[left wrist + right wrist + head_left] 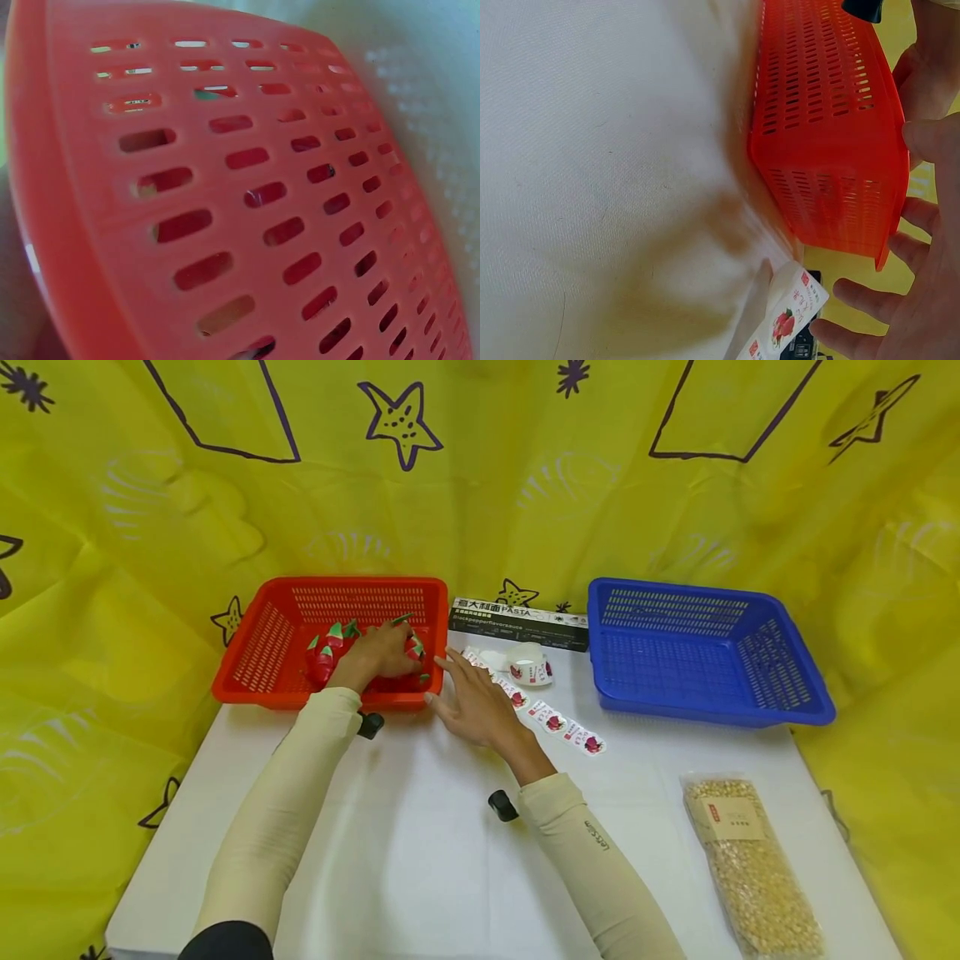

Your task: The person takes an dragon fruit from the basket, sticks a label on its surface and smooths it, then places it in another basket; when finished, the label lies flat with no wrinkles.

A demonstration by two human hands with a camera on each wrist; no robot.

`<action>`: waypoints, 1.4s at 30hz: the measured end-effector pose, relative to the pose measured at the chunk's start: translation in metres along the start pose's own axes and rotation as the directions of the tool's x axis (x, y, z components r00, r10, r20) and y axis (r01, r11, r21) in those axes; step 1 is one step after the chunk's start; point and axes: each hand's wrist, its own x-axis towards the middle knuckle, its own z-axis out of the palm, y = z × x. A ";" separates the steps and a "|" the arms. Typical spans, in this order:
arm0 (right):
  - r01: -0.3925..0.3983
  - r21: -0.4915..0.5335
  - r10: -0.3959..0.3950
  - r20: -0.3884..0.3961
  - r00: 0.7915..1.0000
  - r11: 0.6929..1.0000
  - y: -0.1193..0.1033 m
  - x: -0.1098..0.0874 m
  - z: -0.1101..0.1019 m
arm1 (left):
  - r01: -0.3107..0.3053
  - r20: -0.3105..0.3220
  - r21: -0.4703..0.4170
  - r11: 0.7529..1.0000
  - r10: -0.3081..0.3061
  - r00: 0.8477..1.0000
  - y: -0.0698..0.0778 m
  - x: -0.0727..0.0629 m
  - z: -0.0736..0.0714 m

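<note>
The red basket (262,697) at the left holds several small red dragon fruits (322,667) with green tips. My left hand (384,652) reaches down inside it among the fruits, its fingers bent downward. Its fingertips are hidden, and I cannot tell whether they hold a fruit. In the left wrist view the slotted basket wall (247,176) covers the hand's work. Beside the basket's right front corner is my right hand (480,702), fingers spread and nothing in its grasp. The right wrist view shows its thumb and fingertips right at the basket rim (900,97).
A strip of dragon-fruit stickers (555,722) runs from a sticker roll (529,667) beside the right hand. Behind stands a dark pasta box (517,625). To the right are a blue basket (675,668) and a bag of pale kernels (757,868) on the white table (442,868).
</note>
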 end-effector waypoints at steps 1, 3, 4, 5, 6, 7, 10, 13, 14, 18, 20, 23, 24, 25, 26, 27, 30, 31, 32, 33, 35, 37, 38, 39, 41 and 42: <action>-0.001 0.001 0.001 0.002 1.000 1.000 0.000 0.000 0.000 | -0.002 -0.002 -0.003 1.000 0.002 1.000 0.000 0.000 0.000; -0.005 0.001 0.005 0.009 1.000 1.000 0.000 0.000 0.000 | -0.002 -0.005 -0.011 1.000 0.002 1.000 -0.001 -0.001 0.001; -0.005 0.001 0.005 0.011 1.000 1.000 -0.001 0.000 0.000 | -0.003 -0.006 -0.016 1.000 0.003 1.000 -0.002 -0.001 0.001; -0.006 0.000 0.006 0.011 1.000 1.000 -0.001 0.000 0.000 | -0.004 -0.007 -0.020 1.000 0.004 1.000 -0.002 -0.002 0.001; -0.006 0.001 0.006 0.011 1.000 1.000 -0.001 -0.001 0.001 | -0.004 -0.006 -0.026 1.000 0.004 1.000 -0.003 -0.002 0.001; -0.004 -0.001 0.004 0.010 1.000 1.000 -0.001 -0.001 0.001 | -0.004 -0.005 -0.033 0.999 0.004 1.000 -0.003 -0.002 0.001; -0.003 0.001 0.003 0.004 1.000 1.000 -0.002 -0.001 0.001 | -0.019 -0.005 -0.043 0.999 0.019 1.000 -0.004 -0.003 -0.001; 0.001 0.007 -0.001 -0.002 1.000 1.000 -0.002 -0.002 0.000 | -0.048 -0.008 -0.040 0.998 0.047 0.999 -0.006 -0.004 -0.003; 0.002 0.007 -0.001 -0.001 1.000 1.000 -0.002 -0.002 0.000 | -0.059 -0.010 -0.036 0.998 0.059 0.998 -0.007 -0.004 -0.004; -0.006 0.010 0.006 -0.006 1.000 1.000 -0.002 -0.002 -0.001 | -0.089 -0.013 -0.030 0.996 0.088 0.996 -0.008 -0.005 -0.008; -0.010 0.010 0.010 -0.003 1.000 1.000 -0.001 -0.002 -0.001 | -0.091 -0.014 -0.029 0.995 0.091 0.996 -0.009 -0.007 -0.010; -0.008 0.008 0.008 0.004 1.000 1.000 -0.001 -0.001 -0.001 | -0.086 -0.023 -0.032 0.996 0.085 0.996 -0.008 -0.009 -0.013; -0.006 0.010 0.006 0.008 1.000 1.000 -0.001 -0.001 -0.001 | -0.084 -0.028 -0.033 0.996 0.083 0.996 -0.008 -0.010 -0.014; -0.005 0.011 0.005 0.010 1.000 1.000 -0.001 -0.001 -0.001 | -0.081 -0.031 -0.035 0.996 0.080 0.996 -0.008 -0.011 -0.015; -0.005 0.011 0.005 0.011 1.000 1.000 -0.001 -0.001 -0.001 | -0.077 -0.038 -0.039 0.996 0.076 0.996 -0.008 -0.012 -0.015; -0.006 0.010 0.006 0.011 1.000 1.000 -0.001 0.000 -0.001 | -0.076 -0.044 -0.043 0.996 0.074 0.996 -0.007 -0.013 -0.016; -0.013 0.012 0.013 0.013 1.000 1.000 0.000 0.000 -0.002 | -0.067 -0.062 -0.051 0.996 0.064 0.996 -0.005 -0.017 -0.018; -0.013 0.013 0.013 0.013 1.000 1.000 0.000 0.000 -0.002 | -0.063 -0.071 -0.050 0.997 0.060 0.996 -0.005 -0.019 -0.018; -0.013 0.013 0.013 0.015 1.000 1.000 0.000 0.000 -0.002 | -0.061 -0.080 -0.048 0.997 0.057 0.995 -0.004 -0.020 -0.019; -0.013 0.014 0.012 0.016 1.000 1.000 0.000 0.000 -0.002 | -0.061 -0.088 -0.048 0.997 0.056 0.995 -0.004 -0.022 -0.020; -0.007 0.016 0.006 0.016 1.000 1.000 0.000 0.000 -0.002 | -0.062 -0.104 -0.049 0.997 0.056 0.993 -0.003 -0.026 -0.022; -0.003 0.018 0.003 0.013 1.000 1.000 0.001 0.001 -0.003 | -0.070 -0.117 -0.049 0.996 0.064 0.991 -0.003 -0.030 -0.025; -0.001 0.019 0.001 0.013 1.000 1.000 0.001 0.001 -0.003 | -0.078 -0.124 -0.051 0.996 0.071 0.990 -0.002 -0.033 -0.026; 0.000 0.021 -0.001 0.012 1.000 1.000 0.001 0.001 -0.003 | -0.083 -0.129 -0.052 0.995 0.076 0.989 -0.002 -0.034 -0.027; 0.003 0.027 -0.004 0.012 1.000 1.000 0.001 0.001 -0.004 | -0.096 -0.148 -0.044 0.994 0.089 0.985 0.000 -0.037 -0.030; 0.003 0.030 -0.004 0.009 1.000 1.000 0.002 0.000 -0.004 | -0.103 -0.158 -0.038 0.994 0.096 0.983 0.001 -0.039 -0.031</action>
